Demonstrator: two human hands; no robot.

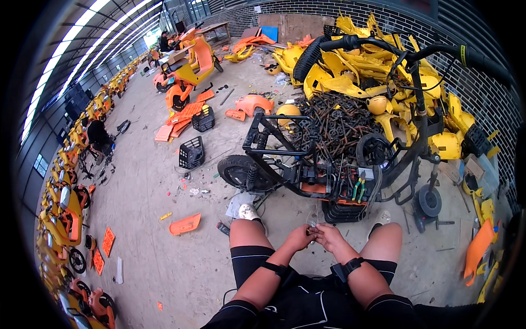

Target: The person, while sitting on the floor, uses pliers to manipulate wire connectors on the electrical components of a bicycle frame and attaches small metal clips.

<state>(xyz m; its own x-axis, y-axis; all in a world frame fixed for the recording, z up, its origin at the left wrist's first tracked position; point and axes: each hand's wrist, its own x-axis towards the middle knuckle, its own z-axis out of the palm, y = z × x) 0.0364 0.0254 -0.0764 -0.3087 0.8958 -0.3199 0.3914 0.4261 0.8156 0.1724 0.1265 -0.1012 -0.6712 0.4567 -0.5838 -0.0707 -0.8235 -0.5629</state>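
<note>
My left hand and my right hand meet between my knees, fingers bent and pressed together at a small shiny metal piece. Its kind is too small to make out. Just beyond them stands a stripped black scooter frame, with its rear wheel at the left and its handlebar rising at the right. Pliers with green and yellow handles rest on the frame's floor section, near some loose grey cables.
Behind the frame lie a heap of dark metal parts and a pile of yellow body panels. Black crates and an orange panel lie on the floor at the left. A yellow and orange scooter stands farther back; a person is at the left.
</note>
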